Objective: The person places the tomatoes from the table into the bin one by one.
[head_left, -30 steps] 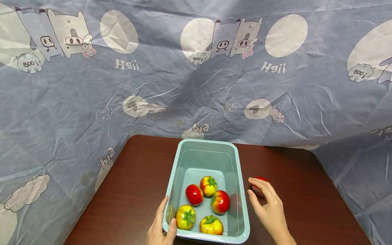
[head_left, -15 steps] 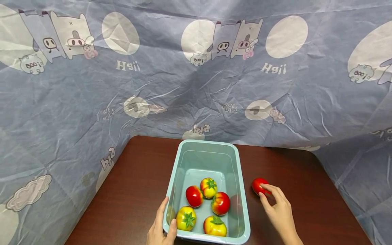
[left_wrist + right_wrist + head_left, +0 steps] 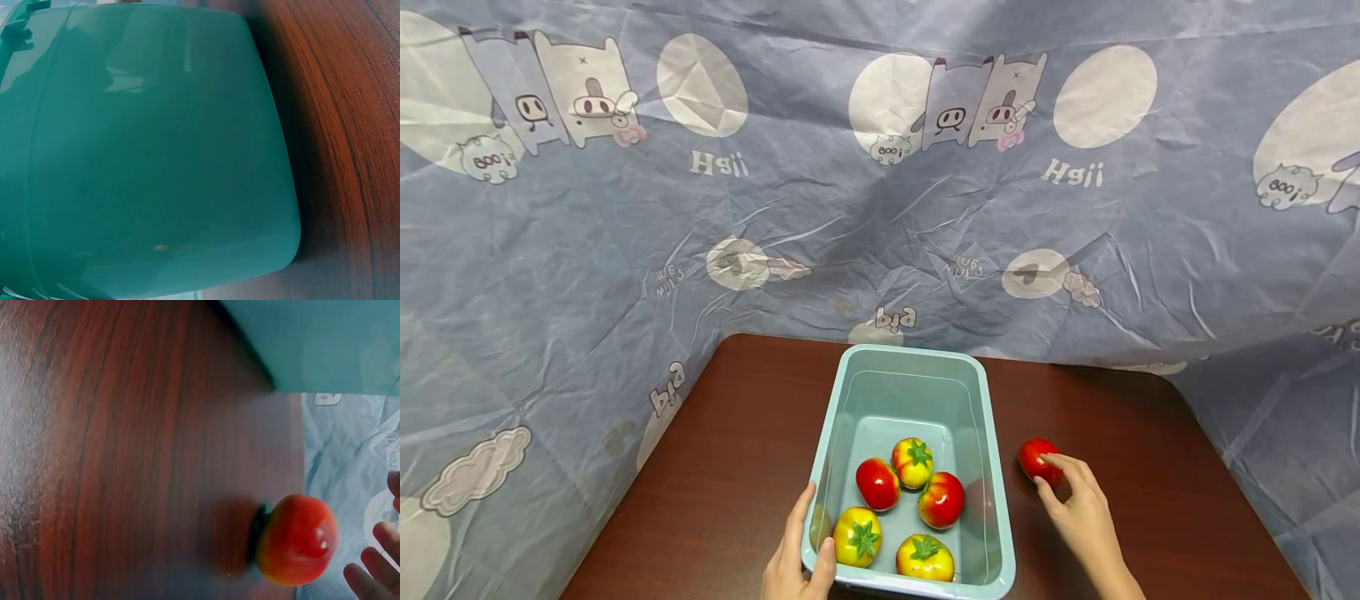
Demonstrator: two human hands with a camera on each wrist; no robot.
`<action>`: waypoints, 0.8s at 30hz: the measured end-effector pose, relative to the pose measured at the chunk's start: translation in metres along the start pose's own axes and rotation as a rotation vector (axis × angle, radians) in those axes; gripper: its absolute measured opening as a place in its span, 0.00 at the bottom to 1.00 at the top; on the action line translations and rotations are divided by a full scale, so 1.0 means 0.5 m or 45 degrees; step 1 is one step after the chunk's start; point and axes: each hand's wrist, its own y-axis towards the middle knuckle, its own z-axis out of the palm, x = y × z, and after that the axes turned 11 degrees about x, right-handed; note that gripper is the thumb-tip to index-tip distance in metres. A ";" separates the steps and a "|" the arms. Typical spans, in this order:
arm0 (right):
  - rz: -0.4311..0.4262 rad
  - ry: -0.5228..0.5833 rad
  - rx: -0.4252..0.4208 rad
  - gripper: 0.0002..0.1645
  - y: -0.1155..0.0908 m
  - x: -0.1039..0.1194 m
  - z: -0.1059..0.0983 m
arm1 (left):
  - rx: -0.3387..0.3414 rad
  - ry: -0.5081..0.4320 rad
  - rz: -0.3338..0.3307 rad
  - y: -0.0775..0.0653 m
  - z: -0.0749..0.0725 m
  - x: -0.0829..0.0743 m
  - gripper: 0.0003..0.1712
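A pale teal plastic bin stands on the table, with red and yellow toy tomatoes inside, their leafy tops green. My left hand grips its near left corner, thumb over the rim and fingers along the outer side. The left wrist view shows only the bin's outer wall and some table. Right of the bin, a red toy tomato sits on the table. My right hand hovers over its near right side, thumb and fingers spread. In the right wrist view the fingers appear apart from the tomato.
The dark red-brown wooden table extends on both sides of the bin. Behind it hangs a wrinkled blue-grey cloth with cartoon pigs, which also comes down along the table's left and right sides.
My right hand has drawn back to the right and slightly nearer, uncovering more of the red tomato. One yellow tomato at the bin's near end has shifted a little right. My left hand stays put.
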 end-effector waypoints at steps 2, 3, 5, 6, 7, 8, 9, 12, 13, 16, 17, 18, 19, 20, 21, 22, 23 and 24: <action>0.010 -0.023 0.027 0.21 0.002 -0.008 0.004 | -0.006 0.002 0.013 0.000 0.001 0.002 0.40; 0.015 -0.030 0.041 0.21 0.003 -0.012 0.006 | -0.008 0.003 0.018 0.000 0.002 0.002 0.40; 0.030 -0.048 0.074 0.23 0.005 -0.020 0.011 | -0.010 0.009 0.021 -0.001 0.002 0.003 0.40; 0.036 -0.055 0.092 0.25 0.006 -0.024 0.013 | -0.009 0.011 0.018 -0.001 0.002 0.003 0.40; 0.043 -0.056 0.108 0.26 0.007 -0.028 0.015 | -0.005 0.014 0.011 -0.001 0.001 0.003 0.40; 0.051 -0.058 0.122 0.28 0.008 -0.031 0.017 | -0.004 0.014 0.006 -0.001 0.001 0.002 0.40; 0.063 -0.064 0.139 0.30 0.009 -0.034 0.019 | -0.001 0.016 -0.002 -0.001 0.000 0.002 0.40; 0.094 -0.080 0.186 0.34 0.012 -0.040 0.023 | 0.010 0.021 -0.020 -0.001 -0.002 0.000 0.39; 0.106 -0.083 0.204 0.36 0.014 -0.042 0.024 | 0.010 0.021 -0.024 -0.001 -0.002 -0.001 0.39; 0.139 -0.096 0.261 0.38 0.017 -0.048 0.026 | 0.010 0.025 -0.030 -0.002 -0.002 -0.001 0.39; 0.149 -0.102 0.277 0.39 0.017 -0.050 0.027 | 0.011 0.024 -0.033 -0.002 -0.002 -0.001 0.39; 0.158 -0.105 0.291 0.40 0.018 -0.052 0.028 | 0.013 0.022 -0.034 -0.002 -0.001 -0.001 0.39; 0.164 -0.107 0.302 0.40 0.019 -0.055 0.030 | 0.013 0.018 -0.034 -0.002 -0.001 0.000 0.39; 0.166 -0.109 0.309 0.40 0.019 -0.057 0.032 | 0.014 0.016 -0.033 -0.001 0.000 0.000 0.39; 0.166 -0.112 0.311 0.40 0.019 -0.059 0.034 | 0.012 0.014 -0.032 -0.001 0.000 0.000 0.39; 0.165 -0.112 0.312 0.40 0.020 -0.061 0.036 | 0.007 0.009 -0.027 -0.001 0.001 0.001 0.39; 0.161 -0.114 0.311 0.41 0.020 -0.063 0.038 | 0.002 0.003 -0.019 -0.001 0.001 0.001 0.39; 0.156 -0.113 0.310 0.41 0.020 -0.064 0.039 | -0.005 -0.002 -0.011 0.000 0.002 0.002 0.39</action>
